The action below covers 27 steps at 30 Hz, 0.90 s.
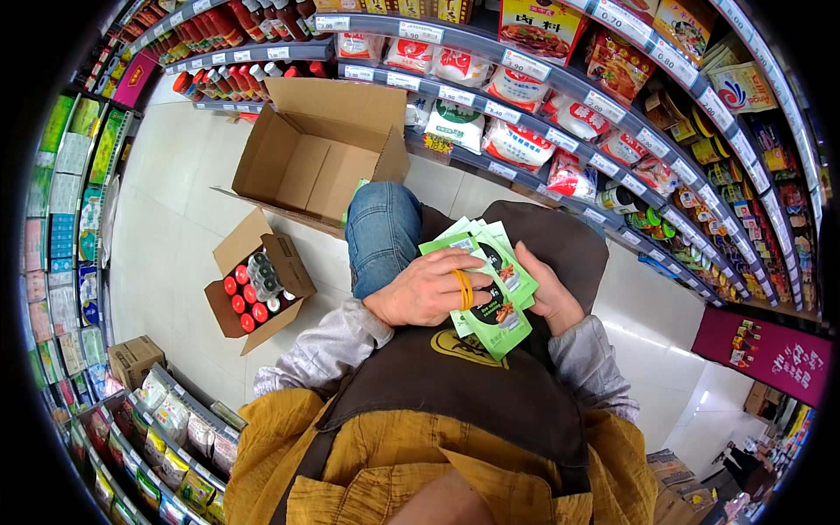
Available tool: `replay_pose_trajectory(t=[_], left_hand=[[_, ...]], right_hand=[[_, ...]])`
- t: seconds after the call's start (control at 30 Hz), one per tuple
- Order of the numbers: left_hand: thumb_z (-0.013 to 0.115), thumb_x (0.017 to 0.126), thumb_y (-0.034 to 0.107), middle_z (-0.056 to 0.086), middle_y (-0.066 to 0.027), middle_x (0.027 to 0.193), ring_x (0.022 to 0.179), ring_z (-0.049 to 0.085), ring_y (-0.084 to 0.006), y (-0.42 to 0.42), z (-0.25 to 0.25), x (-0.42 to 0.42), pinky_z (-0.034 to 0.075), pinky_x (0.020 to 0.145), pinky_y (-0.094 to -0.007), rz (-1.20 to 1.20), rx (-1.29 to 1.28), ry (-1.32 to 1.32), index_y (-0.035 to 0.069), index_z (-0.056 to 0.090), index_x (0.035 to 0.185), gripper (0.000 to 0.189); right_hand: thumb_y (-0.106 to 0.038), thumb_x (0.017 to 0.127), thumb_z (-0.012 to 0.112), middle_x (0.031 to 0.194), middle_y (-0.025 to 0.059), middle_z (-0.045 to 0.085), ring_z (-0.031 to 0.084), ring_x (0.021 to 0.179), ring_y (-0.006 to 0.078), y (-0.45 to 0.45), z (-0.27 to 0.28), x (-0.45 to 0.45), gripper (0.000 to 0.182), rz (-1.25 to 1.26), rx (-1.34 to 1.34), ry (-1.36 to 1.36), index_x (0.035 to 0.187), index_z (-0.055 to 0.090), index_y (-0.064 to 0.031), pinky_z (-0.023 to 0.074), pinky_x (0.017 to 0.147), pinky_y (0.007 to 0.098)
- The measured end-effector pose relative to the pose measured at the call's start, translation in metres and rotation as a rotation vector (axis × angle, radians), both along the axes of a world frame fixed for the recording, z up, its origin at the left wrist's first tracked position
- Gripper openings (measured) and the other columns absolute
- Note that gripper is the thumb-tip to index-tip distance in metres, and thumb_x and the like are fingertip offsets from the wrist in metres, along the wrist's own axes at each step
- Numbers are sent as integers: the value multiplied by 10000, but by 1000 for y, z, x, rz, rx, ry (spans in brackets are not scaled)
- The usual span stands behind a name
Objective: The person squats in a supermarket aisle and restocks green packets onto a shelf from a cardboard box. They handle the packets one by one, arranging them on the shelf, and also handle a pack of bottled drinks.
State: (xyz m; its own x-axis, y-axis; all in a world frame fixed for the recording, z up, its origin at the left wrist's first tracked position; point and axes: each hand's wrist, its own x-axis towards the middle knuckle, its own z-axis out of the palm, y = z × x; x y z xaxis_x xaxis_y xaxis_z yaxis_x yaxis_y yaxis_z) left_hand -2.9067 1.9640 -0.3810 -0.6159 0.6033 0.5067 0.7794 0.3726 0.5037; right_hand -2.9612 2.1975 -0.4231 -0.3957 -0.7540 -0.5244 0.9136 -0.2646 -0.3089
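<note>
Several green seasoning packets are fanned out over my lap, their fronts showing a black oval and a picture of spices. Across the top of the bundle lies my left hand, gripping the packets, with yellow rubber bands looped around a finger. My right hand supports the same bundle from its right edge, the thumb upright beside it. A dark brown apron with a yellow emblem spreads beneath the packets. My denim-covered knee sticks out to the left.
A large opened cardboard box stands beyond my knee. A smaller open carton holds red-lidded jars. Curving ahead and right is a stocked shelf with bagged seasonings and price tags. Another shelf stands lower left. A person is at the far lower right.
</note>
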Motion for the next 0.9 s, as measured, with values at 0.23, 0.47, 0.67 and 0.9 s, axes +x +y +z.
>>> replay_pose_trajectory(t=[0.23, 0.47, 0.67, 0.9], left_hand=[[541, 736, -28, 619, -119, 1082, 1023, 584, -321, 1, 9, -14, 467, 901, -414, 92, 338, -114, 30, 618, 1011, 291], [421, 849, -26, 598, -93, 1078, 960, 596, -184, -16, -7, -24, 470, 855, -310, 704, 1288, -870, -11, 482, 1159, 316], [397, 837, -23, 592, -100, 1090, 962, 588, -196, -3, -22, -9, 468, 867, -329, 535, 1438, -1274, -3, 478, 1186, 359], [326, 941, 164, 537, -101, 1207, 1109, 511, -203, 33, -24, 4, 386, 964, -324, 449, 1565, -1246, -3, 448, 1237, 362]], right_hand=[[-64, 899, 497, 1172, 97, 574, 582, 1034, 173, -4, 6, -3, 390, 62, -21, 280, 1279, 443, 9, 478, 885, 311], [-18, 874, 488, 1153, 73, 569, 561, 1015, 142, -2, 13, -2, 378, -49, 198, 457, 1249, 453, 15, 451, 882, 288], [-30, 872, 489, 1125, 74, 576, 580, 961, 148, -5, 40, -6, 396, -218, 250, 613, 1261, 425, 4, 476, 833, 291], [-29, 856, 555, 1029, 76, 587, 551, 928, 115, -43, 34, 22, 391, -200, 532, 993, 1216, 414, 28, 451, 810, 270]])
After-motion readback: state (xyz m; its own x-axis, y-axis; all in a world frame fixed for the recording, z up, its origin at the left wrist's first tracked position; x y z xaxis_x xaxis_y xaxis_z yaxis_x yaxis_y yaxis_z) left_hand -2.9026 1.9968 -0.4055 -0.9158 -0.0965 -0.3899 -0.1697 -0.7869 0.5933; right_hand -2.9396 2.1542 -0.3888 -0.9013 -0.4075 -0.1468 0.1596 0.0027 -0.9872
